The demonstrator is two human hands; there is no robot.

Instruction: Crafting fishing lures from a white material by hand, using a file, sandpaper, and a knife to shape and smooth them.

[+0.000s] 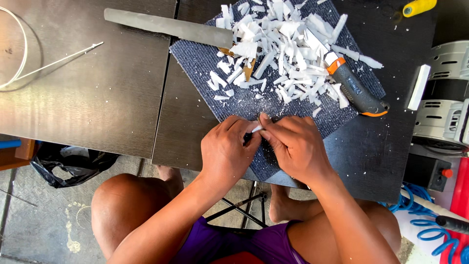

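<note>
My left hand (225, 149) and my right hand (295, 146) meet over the near corner of a dark blue-grey mat (205, 61) on a dark table (376, 146). Between their fingertips they pinch a small white piece (256, 129); a thin dark tool shows by the left fingers, mostly hidden. A heap of white shavings (281, 44) covers the far half of the mat. A knife with a black and orange handle (354, 90) lies in the shavings at the right. A long flat metal file (168, 25) lies at the far left of the mat.
A grey machine (442, 98) stands at the right edge, with a coiled blue hose (430, 225) below it. A thin wire loop (22, 58) lies on the left tabletop. A yellow handle (419, 7) is at the top right. A black bag (63, 166) sits on the floor.
</note>
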